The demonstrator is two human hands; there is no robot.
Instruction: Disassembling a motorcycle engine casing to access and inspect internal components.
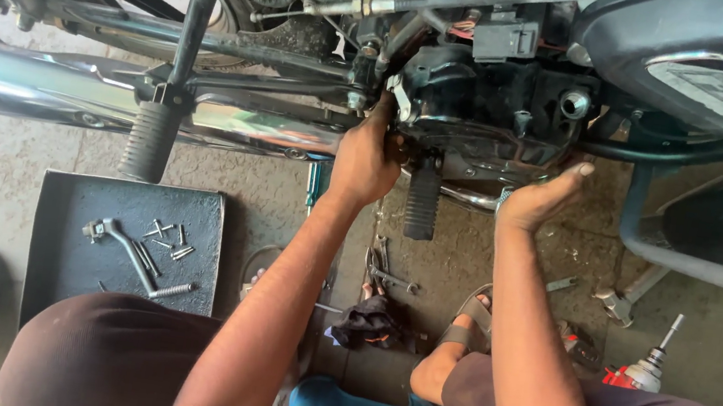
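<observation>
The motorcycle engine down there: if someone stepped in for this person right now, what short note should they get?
Left hand: gripping the lower engine casing at its left edge; what the fingers hold is hidden.
Right hand: open, palm cupped under the casing's right side.
Tray on the floor at left holds a removed lever and loose bolts.
Spanners lie between the arms; a power driver is at right.
Done: some fasteners are out. The casing is still on the bike.

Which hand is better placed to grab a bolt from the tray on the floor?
Left, probably. The left hand is at the engine case, on the same side as the dark tray of bolts; the right hand is farther across.
</observation>
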